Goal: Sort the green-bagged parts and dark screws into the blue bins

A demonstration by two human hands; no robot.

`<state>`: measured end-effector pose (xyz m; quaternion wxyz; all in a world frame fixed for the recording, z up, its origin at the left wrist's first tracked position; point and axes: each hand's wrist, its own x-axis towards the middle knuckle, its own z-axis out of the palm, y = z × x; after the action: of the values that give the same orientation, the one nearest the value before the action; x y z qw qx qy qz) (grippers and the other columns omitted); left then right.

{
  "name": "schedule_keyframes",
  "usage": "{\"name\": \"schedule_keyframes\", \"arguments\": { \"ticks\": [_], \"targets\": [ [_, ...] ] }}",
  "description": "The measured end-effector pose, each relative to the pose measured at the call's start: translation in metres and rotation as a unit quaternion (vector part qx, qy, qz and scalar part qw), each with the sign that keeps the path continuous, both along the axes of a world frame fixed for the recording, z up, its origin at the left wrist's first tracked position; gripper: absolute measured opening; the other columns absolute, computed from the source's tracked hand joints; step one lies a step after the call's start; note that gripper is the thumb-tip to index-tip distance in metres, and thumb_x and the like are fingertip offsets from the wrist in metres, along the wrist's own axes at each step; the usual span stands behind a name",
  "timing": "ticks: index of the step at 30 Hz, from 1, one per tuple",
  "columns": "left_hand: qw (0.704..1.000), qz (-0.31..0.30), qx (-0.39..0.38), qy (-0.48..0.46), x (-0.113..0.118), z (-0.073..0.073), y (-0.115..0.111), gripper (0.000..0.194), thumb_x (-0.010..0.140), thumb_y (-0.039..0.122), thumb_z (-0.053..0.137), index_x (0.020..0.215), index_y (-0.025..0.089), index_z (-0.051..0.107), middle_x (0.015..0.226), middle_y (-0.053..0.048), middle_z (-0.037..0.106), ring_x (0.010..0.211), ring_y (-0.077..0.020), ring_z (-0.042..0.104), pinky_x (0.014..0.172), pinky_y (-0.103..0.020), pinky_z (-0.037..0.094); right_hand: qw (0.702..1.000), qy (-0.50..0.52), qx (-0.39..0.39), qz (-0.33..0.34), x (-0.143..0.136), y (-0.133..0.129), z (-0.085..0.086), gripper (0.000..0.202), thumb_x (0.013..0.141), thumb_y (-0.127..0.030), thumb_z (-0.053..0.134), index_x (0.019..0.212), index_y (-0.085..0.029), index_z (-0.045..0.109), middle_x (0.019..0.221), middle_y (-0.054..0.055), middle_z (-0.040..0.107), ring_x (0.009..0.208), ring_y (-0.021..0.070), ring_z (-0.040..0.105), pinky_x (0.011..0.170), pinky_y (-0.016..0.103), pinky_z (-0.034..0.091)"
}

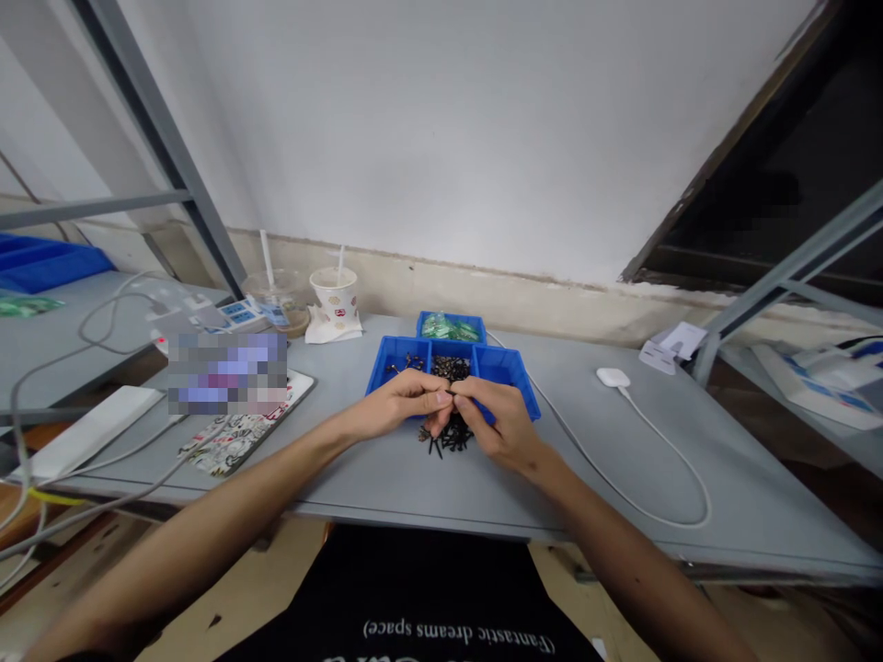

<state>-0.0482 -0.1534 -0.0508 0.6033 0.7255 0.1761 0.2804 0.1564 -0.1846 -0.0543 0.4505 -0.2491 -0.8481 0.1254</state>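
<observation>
My left hand (pixel 408 401) and my right hand (pixel 498 418) meet fingertip to fingertip over the front of a blue divided tray (pixel 395 348). Both are closed in a pinch on a small dark screw-like piece (pixel 452 393), mostly covered by the fingers. Beneath them, a loose pile of black screws (pixel 453 436) lies on the table against the tray's front. Small brownish metal parts (pixel 451 368) fill the middle compartment. A few dark pieces (pixel 412 361) lie in the left one, while my right hand partly hides the right compartment.
Behind the tray, a smaller blue bin (pixel 421 324) holds green plastic packets (pixel 450 327). To the left stand a paper cup (pixel 334 299) and a clear cup (pixel 277 303), near a patterned flat case (pixel 238 432). A white charger (pixel 613 377) with its cable lies to the right.
</observation>
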Motion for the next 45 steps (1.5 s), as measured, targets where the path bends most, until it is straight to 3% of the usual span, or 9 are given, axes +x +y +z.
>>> {"name": "schedule_keyframes", "arguments": {
  "ticks": [18, 33, 45],
  "targets": [
    [1.000, 0.009, 0.024, 0.011, 0.0014, 0.0006, 0.0007, 0.045, 0.101, 0.047, 0.054, 0.075, 0.012, 0.063, 0.066, -0.004, 0.063, 0.064, -0.0131, 0.057, 0.064, -0.025, 0.045, 1.000, 0.008, -0.008, 0.019, -0.0006, 0.0003, 0.0004, 0.023, 0.103, -0.017, 0.047, 0.091, -0.021, 0.066, 0.081, 0.001, 0.071, 0.072, 0.0124, 0.063, 0.073, 0.025, 0.052],
    [0.999, 0.000, 0.044, 0.028, 0.0013, 0.0002, -0.0001, 0.045, 0.103, 0.044, 0.051, 0.073, 0.012, 0.063, 0.067, -0.004, 0.062, 0.065, -0.0124, 0.057, 0.065, -0.025, 0.043, 0.998, 0.024, -0.047, 0.016, 0.0003, -0.0007, 0.0015, 0.019, 0.103, -0.020, 0.048, 0.092, -0.020, 0.063, 0.076, 0.000, 0.068, 0.067, 0.0115, 0.062, 0.066, 0.022, 0.049],
    [0.999, -0.004, 0.040, 0.011, 0.0000, -0.0010, -0.0008, 0.045, 0.102, 0.046, 0.052, 0.074, 0.013, 0.063, 0.067, -0.004, 0.063, 0.067, -0.0132, 0.058, 0.065, -0.025, 0.045, 1.000, 0.009, -0.006, 0.023, 0.0012, -0.0008, 0.0019, 0.019, 0.103, -0.016, 0.048, 0.092, -0.020, 0.063, 0.079, 0.000, 0.068, 0.070, 0.0114, 0.062, 0.069, 0.023, 0.049]
  ]
}}
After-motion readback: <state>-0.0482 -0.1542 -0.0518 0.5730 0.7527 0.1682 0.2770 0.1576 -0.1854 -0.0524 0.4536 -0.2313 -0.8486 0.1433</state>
